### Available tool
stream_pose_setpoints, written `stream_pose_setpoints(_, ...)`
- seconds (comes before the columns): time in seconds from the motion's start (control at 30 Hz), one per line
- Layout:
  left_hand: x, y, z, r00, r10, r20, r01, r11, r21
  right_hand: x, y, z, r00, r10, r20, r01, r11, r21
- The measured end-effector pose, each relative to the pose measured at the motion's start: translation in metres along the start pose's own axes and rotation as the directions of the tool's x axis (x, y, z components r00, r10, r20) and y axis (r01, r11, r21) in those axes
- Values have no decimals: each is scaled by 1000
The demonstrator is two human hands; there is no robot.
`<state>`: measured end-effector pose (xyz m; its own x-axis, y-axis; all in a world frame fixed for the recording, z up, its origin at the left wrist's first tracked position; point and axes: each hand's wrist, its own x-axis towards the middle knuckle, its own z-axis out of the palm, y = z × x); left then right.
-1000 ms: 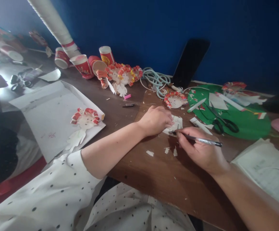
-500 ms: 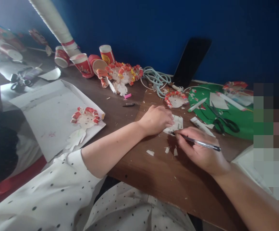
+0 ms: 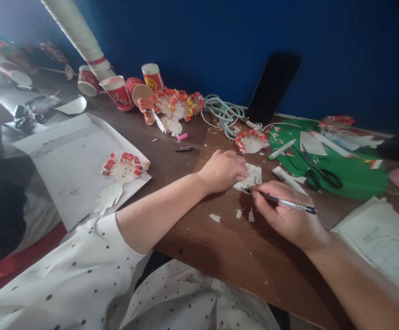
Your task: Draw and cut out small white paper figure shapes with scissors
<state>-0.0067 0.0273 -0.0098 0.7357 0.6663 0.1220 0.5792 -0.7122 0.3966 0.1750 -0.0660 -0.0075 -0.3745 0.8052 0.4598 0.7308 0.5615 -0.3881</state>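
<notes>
My left hand lies palm down at the middle of the table. Its fingers rest on a small piece of white paper with dark pen lines on it. A pen with a clear barrel and a dark end is gripped in my right hand. The pen's tip meets the paper's lower edge, close to my left fingertips. Small paper scraps lie just below the paper. Beyond my left hand sits a cut paper shape with a red-and-white curled rim.
Black-handled scissors lie on a green sheet. A phone leans on the blue wall beside a coiled cable. Red paper cups stand at the back. Left is a white box lid; right, written papers. Another person sits at left.
Both hands stay almost where they were, the pen shifting only very slightly. The right edge, covered by coarse blocks before, now shows the papers and a pink object.
</notes>
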Motion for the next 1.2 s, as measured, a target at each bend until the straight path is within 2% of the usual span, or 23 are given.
stream_pose_setpoints(0.47, 0, 0, 1, 1000, -3, -20, 3, 1000, -10, -1, 0, -3, 995, 89, 35, -91, 995, 48)
stream_pose_setpoints(0.67, 0, -2, 1, 1000, 23, -16, -23, 999, -27, -2, 0, -5, 987, 153, -41, -150, 987, 64)
stream_pose_setpoints(1.2, 0, 0, 1, 1000, -7, 8, 6, 1000, 25, 0, 6, 1, 989, 149, -17, -148, 988, 37)
